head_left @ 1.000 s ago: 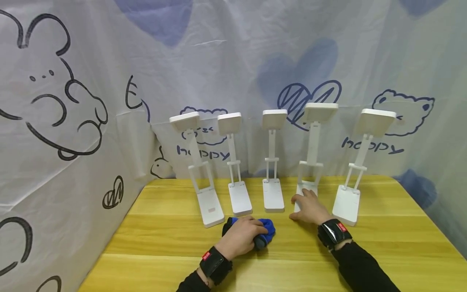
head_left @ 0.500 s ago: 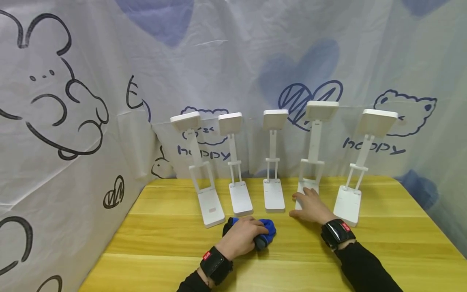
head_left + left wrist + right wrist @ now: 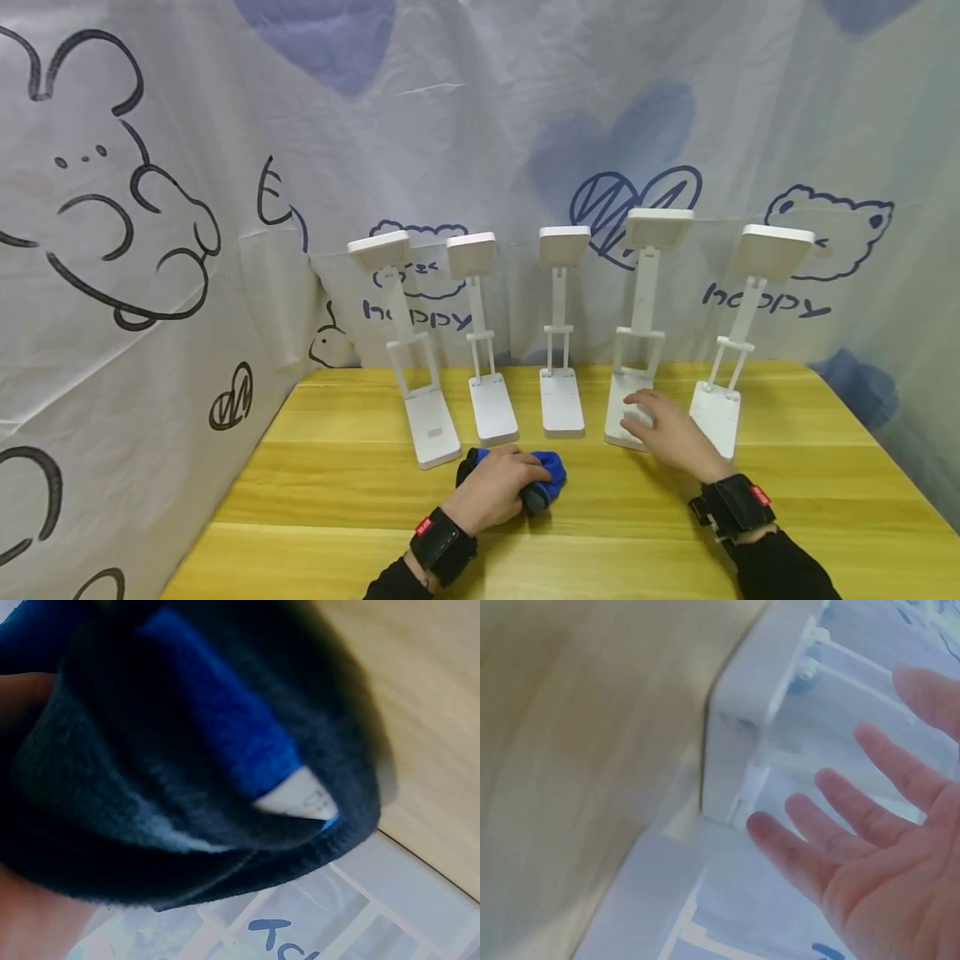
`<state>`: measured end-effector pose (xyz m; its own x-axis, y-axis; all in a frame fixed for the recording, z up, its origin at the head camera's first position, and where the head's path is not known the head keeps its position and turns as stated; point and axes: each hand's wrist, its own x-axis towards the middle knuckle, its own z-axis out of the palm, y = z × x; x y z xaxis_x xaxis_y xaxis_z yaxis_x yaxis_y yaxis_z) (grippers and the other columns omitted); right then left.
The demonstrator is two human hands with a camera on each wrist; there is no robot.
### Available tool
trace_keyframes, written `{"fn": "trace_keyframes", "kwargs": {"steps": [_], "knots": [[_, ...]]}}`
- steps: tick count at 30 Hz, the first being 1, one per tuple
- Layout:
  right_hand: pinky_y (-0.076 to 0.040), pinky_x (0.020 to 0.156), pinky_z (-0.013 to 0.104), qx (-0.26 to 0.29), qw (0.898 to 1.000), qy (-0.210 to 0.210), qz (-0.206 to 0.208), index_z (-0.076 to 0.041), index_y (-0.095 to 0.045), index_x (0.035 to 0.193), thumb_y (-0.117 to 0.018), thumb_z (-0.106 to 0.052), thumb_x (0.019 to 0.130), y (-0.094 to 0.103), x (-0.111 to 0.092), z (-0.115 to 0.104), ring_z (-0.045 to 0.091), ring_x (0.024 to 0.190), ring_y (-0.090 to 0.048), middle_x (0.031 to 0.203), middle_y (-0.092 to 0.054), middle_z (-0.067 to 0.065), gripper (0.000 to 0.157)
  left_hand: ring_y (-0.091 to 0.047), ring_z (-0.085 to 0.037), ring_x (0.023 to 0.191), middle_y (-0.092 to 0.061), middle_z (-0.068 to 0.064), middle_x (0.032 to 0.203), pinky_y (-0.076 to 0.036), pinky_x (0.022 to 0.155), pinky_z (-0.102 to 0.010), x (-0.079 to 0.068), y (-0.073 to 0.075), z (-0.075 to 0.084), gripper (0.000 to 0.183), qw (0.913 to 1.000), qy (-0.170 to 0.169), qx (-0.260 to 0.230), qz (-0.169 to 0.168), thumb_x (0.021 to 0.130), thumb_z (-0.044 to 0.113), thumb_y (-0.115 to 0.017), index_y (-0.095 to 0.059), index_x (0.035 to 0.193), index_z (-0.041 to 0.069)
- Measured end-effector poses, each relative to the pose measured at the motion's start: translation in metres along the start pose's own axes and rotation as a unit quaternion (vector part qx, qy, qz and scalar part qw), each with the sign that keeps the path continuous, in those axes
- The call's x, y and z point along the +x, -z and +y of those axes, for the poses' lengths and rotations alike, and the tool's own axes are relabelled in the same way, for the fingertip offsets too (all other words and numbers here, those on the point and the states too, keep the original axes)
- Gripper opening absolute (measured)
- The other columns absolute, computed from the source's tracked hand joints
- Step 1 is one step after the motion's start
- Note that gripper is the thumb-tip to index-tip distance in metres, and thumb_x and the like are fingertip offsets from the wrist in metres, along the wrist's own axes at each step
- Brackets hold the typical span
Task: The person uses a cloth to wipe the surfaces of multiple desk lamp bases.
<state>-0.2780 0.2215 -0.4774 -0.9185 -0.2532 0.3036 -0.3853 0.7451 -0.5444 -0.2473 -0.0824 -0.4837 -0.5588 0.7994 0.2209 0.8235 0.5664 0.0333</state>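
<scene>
My left hand (image 3: 495,487) grips a bunched black-and-blue cloth (image 3: 552,473) on the table. In the left wrist view the folded cloth (image 3: 240,735) fills much of the picture, and a small white tag (image 3: 298,793) pokes out of a fold. My right hand (image 3: 673,435) is over the base of a white folding phone stand (image 3: 643,304), second from the right. The right wrist view shows this hand (image 3: 889,847) with spread, fairly straight fingers holding nothing, near the white base (image 3: 742,720). Whether a fingertip touches that base I cannot tell.
Several similar white stands form a row along the table's back: far left (image 3: 433,429), second (image 3: 492,408), middle (image 3: 561,404) and far right (image 3: 716,417), just beyond my right hand. A printed white curtain (image 3: 480,150) hangs behind the wooden table (image 3: 315,500).
My right hand has drawn back to the right and toward me from the stand's base, whose front part now shows. My left hand and the cloth have stayed put.
</scene>
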Motion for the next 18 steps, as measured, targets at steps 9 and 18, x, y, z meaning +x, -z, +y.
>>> {"fn": "trace_keyframes", "kwargs": {"steps": [9, 18], "knots": [[-0.043, 0.089, 0.061, -0.013, 0.999, -0.016, 0.044, 0.001, -0.061, 0.119, -0.058, -0.025, 0.093, 0.023, -0.011, 0.011, 0.043, 0.109, -0.052, 0.119, -0.06, 0.027, 0.037, -0.06, -0.013, 0.097, -0.069, 0.005, 0.107, -0.049, 0.088, -0.03, 0.001, -0.001, 0.0, 0.033, 1.0, -0.002, -0.003, 0.002, 0.082, 0.004, -0.067, -0.071, 0.11, 0.022], [-0.047, 0.083, 0.054, -0.008, 0.991, -0.014, 0.13, -0.008, -0.061, 0.12, -0.053, -0.037, 0.095, 0.021, -0.012, 0.08, 0.036, 0.107, -0.052, 0.117, -0.061, 0.017, 0.039, -0.059, -0.014, 0.097, -0.069, 0.005, 0.108, -0.049, 0.088, -0.03, 0.0, -0.002, -0.001, 0.034, 1.0, 0.0, 0.003, -0.003, 0.082, 0.005, -0.068, -0.07, 0.111, 0.022]]}}
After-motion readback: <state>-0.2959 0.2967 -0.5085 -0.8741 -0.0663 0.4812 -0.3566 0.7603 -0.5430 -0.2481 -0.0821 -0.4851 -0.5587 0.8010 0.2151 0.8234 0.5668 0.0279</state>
